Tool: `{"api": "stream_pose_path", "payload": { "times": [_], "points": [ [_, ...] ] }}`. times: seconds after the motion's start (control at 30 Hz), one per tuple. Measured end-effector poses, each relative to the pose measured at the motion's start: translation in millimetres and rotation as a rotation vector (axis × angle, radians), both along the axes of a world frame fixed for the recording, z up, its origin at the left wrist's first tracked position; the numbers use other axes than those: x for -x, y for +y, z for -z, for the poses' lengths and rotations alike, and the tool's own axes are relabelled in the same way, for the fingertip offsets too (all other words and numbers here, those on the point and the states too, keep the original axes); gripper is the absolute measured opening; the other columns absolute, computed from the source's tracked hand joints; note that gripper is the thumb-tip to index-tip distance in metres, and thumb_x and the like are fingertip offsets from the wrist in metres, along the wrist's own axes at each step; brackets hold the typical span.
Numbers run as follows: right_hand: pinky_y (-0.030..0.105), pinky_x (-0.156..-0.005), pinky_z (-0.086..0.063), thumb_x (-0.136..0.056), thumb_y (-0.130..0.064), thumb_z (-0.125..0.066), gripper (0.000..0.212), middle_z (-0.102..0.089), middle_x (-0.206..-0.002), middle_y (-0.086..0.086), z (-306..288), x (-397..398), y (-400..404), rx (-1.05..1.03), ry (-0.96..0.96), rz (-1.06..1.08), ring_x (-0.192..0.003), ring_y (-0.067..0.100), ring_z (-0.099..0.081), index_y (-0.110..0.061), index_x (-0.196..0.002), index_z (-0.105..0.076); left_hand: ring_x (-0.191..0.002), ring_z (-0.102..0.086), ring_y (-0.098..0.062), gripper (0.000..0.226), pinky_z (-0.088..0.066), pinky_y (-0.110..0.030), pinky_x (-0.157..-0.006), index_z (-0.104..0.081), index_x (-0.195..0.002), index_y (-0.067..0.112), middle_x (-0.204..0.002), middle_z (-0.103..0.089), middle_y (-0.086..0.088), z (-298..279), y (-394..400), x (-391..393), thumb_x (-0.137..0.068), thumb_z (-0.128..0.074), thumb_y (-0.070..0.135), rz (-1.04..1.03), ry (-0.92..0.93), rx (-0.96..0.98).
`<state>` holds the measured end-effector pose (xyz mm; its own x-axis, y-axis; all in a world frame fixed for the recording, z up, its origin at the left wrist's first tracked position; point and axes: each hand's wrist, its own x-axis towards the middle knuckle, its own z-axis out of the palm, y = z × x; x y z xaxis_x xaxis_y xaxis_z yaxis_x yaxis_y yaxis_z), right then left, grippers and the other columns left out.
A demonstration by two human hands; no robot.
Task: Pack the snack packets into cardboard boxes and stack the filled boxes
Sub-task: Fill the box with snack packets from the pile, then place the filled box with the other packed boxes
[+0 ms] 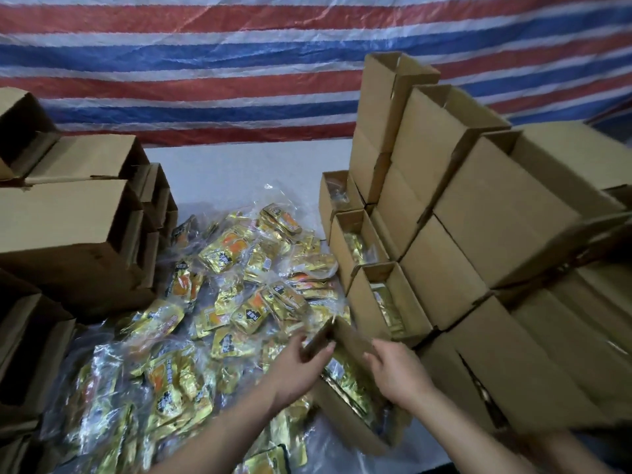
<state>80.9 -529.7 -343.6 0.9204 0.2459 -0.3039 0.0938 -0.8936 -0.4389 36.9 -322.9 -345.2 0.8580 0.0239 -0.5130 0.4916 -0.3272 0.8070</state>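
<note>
Far left: a stack of empty boxes (71, 213) stands on the table (239, 172), open ends facing various ways. Centre-left: the loose heap of snack packets (219, 302) in clear wrap covers the table, directly left of and beneath the left hand.

Left hand (297, 364): grip closed on the left flap at the far end of the open box (345, 401), fingers curled over the flap edge. Right hand (396, 374): grip closed on the right wall of the same box, fingers hooked over the rim. The box lies between both hands, long axis running from the person diagonally away. Gold packets are visible inside it; it appears filled.

Right: three filled open boxes (386, 299) stand in a row just beyond the held box, against the tall stack of boxes (478, 234). The stack lies to the right, so the right hand is nearer to it.

Judgement: the next move is probably placing the box beside the row. Obstruction: the nearest box of the row touches or nearly touches the held box's far end
</note>
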Motion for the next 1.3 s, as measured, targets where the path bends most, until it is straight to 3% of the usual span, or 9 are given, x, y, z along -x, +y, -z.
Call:
{"api": "stream_pose_path", "payload": {
  "times": [0.1, 0.17, 0.5, 0.67, 0.8, 0.97, 1.13, 1.23, 1.3],
  "points": [
    [0.036, -0.077, -0.051, -0.100, -0.030, -0.052, 0.016, -0.072, -0.095, 0.004, 11.1, 14.5, -21.1, 0.008, 0.021, 0.116, -0.095, 0.029, -0.066, -0.020, -0.092, -0.062, -0.086, -0.058, 0.001, 0.046, -0.047, -0.013, -0.070, -0.049, -0.119, 0.026, -0.099, -0.061, 0.013, 7.1, -22.1, 7.8, -0.090, -0.060, 0.061, 0.014, 0.075, 0.001],
    [0.034, -0.080, -0.050, -0.101, -0.030, -0.051, 0.017, -0.071, -0.101, 0.002, 19.0, 23.1, -31.9, 0.003, 0.037, 0.178, -0.099, 0.025, -0.065, -0.019, -0.102, -0.064, -0.081, -0.056, 0.000, 0.028, -0.045, -0.015, -0.067, -0.050, -0.105, 0.031, -0.089, -0.057, 0.016, 10.5, -37.3, 10.5, -0.094, -0.056, 0.057, 0.040, 0.122, 0.016],
    [0.030, -0.065, -0.039, -0.101, -0.028, -0.049, 0.018, -0.058, -0.078, -0.010, 44.3, 56.0, -82.2, 0.055, 0.129, 0.437, -0.083, 0.020, -0.063, -0.024, -0.084, -0.054, -0.095, -0.053, -0.023, 0.022, -0.048, -0.032, -0.076, -0.049, -0.113, 0.022, -0.111, -0.055, -0.004, 39.3, -108.0, 1.2, -0.097, -0.052, 0.038, 0.081, 0.449, 0.172],
    [0.033, -0.081, -0.048, -0.102, -0.029, -0.047, 0.022, -0.069, -0.115, 0.006, 50.1, 45.5, -101.1, 0.122, 0.145, 0.512, -0.109, 0.028, -0.064, -0.017, -0.112, -0.062, -0.118, -0.050, -0.028, 0.054, -0.048, -0.042, -0.091, -0.039, -0.143, 0.022, -0.136, -0.050, -0.005, 52.2, -143.6, -16.3, -0.099, -0.047, 0.052, 0.091, 0.530, 0.270],
    [0.031, -0.070, -0.042, -0.103, -0.028, -0.043, 0.023, -0.068, -0.118, 0.007, 53.2, 31.6, -103.3, 0.148, 0.153, 0.552, -0.105, 0.029, -0.064, -0.017, -0.116, -0.060, -0.140, -0.038, -0.035, 0.065, -0.044, -0.052, -0.103, -0.022, -0.154, 0.021, -0.158, -0.033, -0.008, 64.5, -156.1, -29.3, -0.101, -0.043, 0.053, 0.040, 0.532, 0.348],
    [0.034, -0.072, -0.042, -0.102, -0.025, -0.039, 0.037, -0.063, -0.123, 0.014, 52.8, 13.6, -103.2, 0.098, 0.186, 0.584, -0.100, 0.031, -0.060, -0.010, -0.134, -0.050, -0.131, -0.046, -0.036, 0.053, -0.049, -0.049, -0.100, -0.035, -0.144, 0.020, -0.147, -0.045, -0.010, 67.3, -162.5, -45.6, -0.101, -0.046, 0.050, 0.003, 0.520, 0.421],
    [0.033, -0.065, -0.046, -0.100, -0.015, -0.044, 0.033, -0.067, -0.110, 0.013, 49.5, 10.2, -100.1, 0.123, 0.054, 0.510, -0.087, 0.029, -0.063, -0.007, -0.132, -0.048, -0.089, -0.060, -0.017, 0.021, -0.054, -0.036, -0.081, -0.050, -0.111, 0.027, -0.101, -0.062, 0.003, 66.6, -169.7, -50.1, -0.104, -0.043, 0.045, -0.041, 0.513, 0.503],
    [0.035, -0.080, -0.051, -0.100, -0.015, -0.046, 0.041, -0.063, -0.125, 0.014, 47.3, 8.4, -98.3, 0.123, 0.047, 0.501, -0.107, 0.030, -0.064, -0.005, -0.139, -0.044, -0.093, -0.059, -0.017, 0.033, -0.053, -0.036, -0.085, -0.046, -0.127, 0.026, -0.109, -0.060, 0.005, 63.9, -172.5, -49.7, -0.102, -0.046, 0.049, -0.041, 0.507, 0.500],
    [0.036, -0.090, -0.049, -0.099, -0.015, -0.049, 0.050, -0.056, -0.137, 0.016, 43.9, 10.9, -96.0, 0.086, 0.007, 0.499, -0.120, 0.032, -0.059, -0.003, -0.146, -0.040, -0.117, -0.054, -0.025, 0.056, -0.052, -0.039, -0.093, -0.036, -0.143, 0.023, -0.135, -0.052, 0.000, 64.3, -170.2, -49.3, -0.099, -0.049, 0.055, -0.035, 0.510, 0.481]
  ]
}}
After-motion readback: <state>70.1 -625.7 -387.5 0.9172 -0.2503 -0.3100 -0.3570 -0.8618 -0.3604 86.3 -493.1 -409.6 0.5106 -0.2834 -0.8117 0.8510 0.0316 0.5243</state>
